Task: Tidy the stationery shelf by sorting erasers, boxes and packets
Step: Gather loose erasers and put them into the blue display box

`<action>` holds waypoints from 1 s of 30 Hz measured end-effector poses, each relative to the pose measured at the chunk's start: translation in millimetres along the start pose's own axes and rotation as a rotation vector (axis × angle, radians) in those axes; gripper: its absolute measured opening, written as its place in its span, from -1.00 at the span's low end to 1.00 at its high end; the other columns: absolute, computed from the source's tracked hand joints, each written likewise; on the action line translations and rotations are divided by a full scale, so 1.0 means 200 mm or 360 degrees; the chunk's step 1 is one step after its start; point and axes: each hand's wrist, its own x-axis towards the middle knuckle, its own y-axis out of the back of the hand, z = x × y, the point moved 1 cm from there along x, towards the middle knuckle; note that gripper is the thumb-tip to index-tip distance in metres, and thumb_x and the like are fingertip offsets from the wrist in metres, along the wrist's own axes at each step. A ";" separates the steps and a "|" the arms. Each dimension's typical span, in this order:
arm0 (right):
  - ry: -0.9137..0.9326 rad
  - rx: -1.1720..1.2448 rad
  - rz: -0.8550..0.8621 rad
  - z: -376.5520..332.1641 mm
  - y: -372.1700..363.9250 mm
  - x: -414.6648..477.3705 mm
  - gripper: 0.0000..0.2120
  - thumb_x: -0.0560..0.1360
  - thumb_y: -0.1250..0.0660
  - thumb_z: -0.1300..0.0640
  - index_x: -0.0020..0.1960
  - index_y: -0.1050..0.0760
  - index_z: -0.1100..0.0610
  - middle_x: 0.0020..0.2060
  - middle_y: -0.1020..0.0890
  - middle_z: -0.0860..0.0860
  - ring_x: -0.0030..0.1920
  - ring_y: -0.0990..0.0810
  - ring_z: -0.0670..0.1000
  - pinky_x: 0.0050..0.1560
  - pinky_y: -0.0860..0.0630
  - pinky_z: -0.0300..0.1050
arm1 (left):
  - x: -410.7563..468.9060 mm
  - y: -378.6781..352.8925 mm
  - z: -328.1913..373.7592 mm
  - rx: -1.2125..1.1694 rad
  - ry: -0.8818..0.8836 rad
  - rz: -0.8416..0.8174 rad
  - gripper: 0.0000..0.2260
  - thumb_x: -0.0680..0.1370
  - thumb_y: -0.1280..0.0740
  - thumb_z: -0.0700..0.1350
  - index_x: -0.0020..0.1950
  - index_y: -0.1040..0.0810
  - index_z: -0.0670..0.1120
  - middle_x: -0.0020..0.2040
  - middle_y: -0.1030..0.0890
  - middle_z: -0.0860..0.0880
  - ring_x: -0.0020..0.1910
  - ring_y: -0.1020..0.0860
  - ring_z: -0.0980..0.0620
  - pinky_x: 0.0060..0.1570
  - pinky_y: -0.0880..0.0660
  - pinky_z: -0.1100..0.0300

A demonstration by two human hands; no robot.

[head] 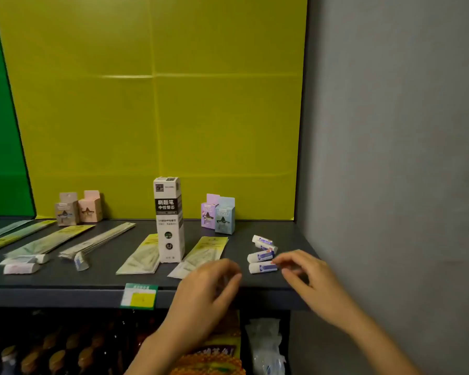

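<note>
Head | nearest eraser (263, 267) lies crosswise, left-right | right fingers (278, 261) touching it, loose

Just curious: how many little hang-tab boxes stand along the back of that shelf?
4: a grey box and pink box at back left, a purple box and blue box right of centre. None looks hidden.

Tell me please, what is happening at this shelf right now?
A person is tidying a dark stationery shelf. Both hands are empty. The right hand reaches toward the nearest of four white erasers grouped at the right end, its fingertips almost touching. The left hand hovers over the front edge, beside a flat packet. A tall white box stands upright in the middle, with small boxes along the back and more packets to the left.
</note>
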 end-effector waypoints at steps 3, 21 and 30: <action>0.0022 -0.0183 -0.0181 0.08 0.00 0.15 -0.80 0.52 -0.27 0.13 0.11 -0.49 -0.07 0.07 -0.53 -0.19 0.11 -0.50 -0.22 0.16 -0.47 -0.25 | 0.19 -0.06 -0.04 0.0096 -0.0055 0.0017 -0.87 0.55 -0.19 0.04 0.02 -0.49 0.08 -0.08 -0.54 0.16 -0.09 -0.47 0.22 -0.11 -0.45 0.27; -0.0286 -0.0776 -0.0900 0.17 -0.05 0.38 -0.68 0.41 -0.28 -0.13 0.03 -0.33 0.03 -0.09 -0.49 -0.03 -0.12 -0.49 0.03 -0.29 -0.33 -0.17 | 0.86 -0.38 -0.30 0.0451 -0.0016 -0.0820 -0.48 0.51 -0.31 -0.03 0.40 -0.24 -0.15 0.40 -0.33 -0.15 0.37 -0.31 -0.09 0.33 -0.32 0.02; -0.0324 -0.0750 -0.0647 0.25 0.02 0.30 -0.69 0.52 -0.18 -0.14 0.19 -0.26 -0.05 0.15 -0.53 0.00 0.06 -0.50 0.05 0.04 -0.45 -0.05 | 0.93 -0.50 -0.29 0.0548 0.0016 -0.1110 -0.54 0.55 -0.20 0.06 0.37 -0.30 -0.16 0.33 -0.35 -0.19 0.30 -0.33 -0.13 0.26 -0.30 0.05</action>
